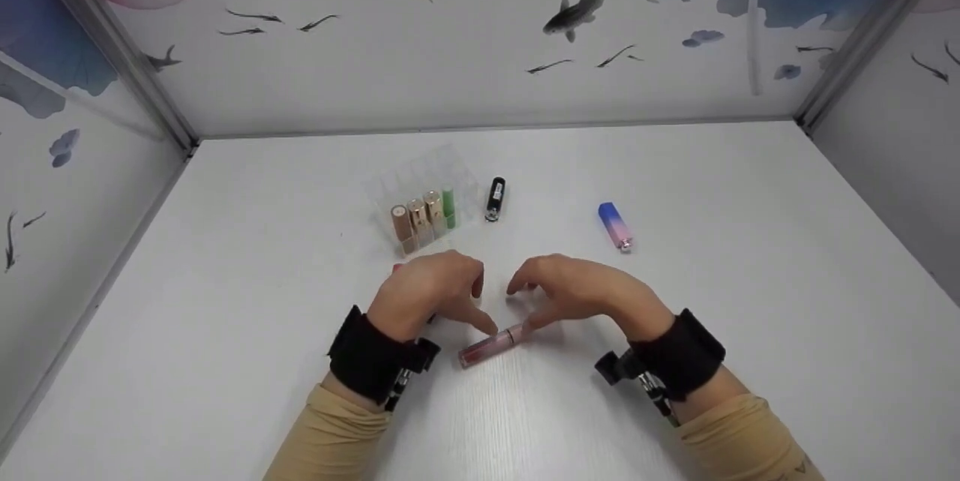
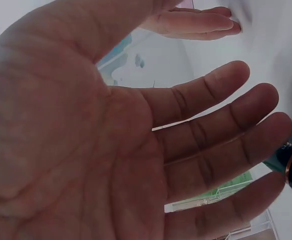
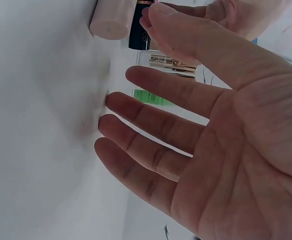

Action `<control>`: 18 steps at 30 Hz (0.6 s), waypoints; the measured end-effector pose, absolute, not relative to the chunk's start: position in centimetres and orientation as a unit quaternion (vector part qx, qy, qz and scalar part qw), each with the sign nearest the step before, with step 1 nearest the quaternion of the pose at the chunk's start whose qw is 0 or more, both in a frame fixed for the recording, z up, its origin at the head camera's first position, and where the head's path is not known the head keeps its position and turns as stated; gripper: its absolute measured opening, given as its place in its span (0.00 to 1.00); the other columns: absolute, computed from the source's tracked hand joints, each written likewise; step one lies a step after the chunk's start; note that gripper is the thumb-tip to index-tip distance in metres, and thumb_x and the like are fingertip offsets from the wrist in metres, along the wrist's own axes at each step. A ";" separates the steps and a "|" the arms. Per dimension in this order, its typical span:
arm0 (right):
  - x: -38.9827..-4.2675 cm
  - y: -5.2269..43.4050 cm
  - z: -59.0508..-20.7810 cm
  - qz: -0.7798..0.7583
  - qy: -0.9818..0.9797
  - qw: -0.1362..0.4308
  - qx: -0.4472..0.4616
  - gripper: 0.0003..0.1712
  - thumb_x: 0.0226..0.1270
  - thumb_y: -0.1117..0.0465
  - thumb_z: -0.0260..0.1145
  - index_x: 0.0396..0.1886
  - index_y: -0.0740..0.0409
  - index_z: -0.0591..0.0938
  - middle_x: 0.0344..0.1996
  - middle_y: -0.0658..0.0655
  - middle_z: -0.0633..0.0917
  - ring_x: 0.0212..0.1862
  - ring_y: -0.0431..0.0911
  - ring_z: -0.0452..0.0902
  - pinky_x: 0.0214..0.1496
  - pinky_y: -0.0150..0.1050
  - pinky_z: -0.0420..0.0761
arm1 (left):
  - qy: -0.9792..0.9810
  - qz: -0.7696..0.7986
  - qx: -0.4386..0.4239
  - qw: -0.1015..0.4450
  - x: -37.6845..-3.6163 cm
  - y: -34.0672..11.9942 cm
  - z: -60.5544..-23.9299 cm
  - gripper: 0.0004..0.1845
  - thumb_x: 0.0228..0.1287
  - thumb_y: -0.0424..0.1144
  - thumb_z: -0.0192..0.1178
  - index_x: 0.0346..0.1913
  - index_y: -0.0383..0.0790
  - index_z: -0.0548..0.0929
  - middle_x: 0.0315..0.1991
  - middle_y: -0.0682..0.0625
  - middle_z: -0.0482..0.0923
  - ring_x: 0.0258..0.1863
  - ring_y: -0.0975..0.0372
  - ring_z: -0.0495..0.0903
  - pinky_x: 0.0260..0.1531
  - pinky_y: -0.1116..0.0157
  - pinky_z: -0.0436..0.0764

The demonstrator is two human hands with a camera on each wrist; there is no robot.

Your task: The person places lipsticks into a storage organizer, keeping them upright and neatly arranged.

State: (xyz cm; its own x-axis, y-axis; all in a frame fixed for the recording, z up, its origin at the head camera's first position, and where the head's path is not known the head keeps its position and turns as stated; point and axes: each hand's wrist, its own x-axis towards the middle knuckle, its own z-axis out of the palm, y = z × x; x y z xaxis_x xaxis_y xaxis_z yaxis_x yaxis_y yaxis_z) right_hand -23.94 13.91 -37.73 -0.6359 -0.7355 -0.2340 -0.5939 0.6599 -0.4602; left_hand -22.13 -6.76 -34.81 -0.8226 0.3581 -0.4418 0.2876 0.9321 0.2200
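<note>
Covering the whole floor of the booth, a white table (image 1: 225,256) meets fish-printed walls (image 1: 450,53) on three sides. Both hands, left (image 1: 427,293) and right (image 1: 577,290), hover relaxed and holding nothing, thumbs touching a pink tube (image 1: 491,344) at six o'clock. Clear organizer (image 1: 424,199) at twelve; wide bare margins.

No text, brand or number can be read anywhere. The black tube (image 1: 495,198) lying just right of the clear organizer (image 1: 424,192) carries a small pale label patch, perhaps printed, but it is too small and blurred to make out.
</note>
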 end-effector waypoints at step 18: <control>-23.7 12.9 -38.5 -0.162 0.877 0.166 -0.421 0.10 0.53 0.65 0.74 0.36 0.60 0.88 0.32 0.55 0.86 0.37 0.42 0.77 0.42 0.34 0.78 | 0.947 0.079 0.165 0.266 -21.3 -5.3 -35.8 0.19 0.39 0.46 0.82 0.21 0.43 0.80 0.21 0.55 0.74 0.25 0.64 0.69 0.23 0.66 0.69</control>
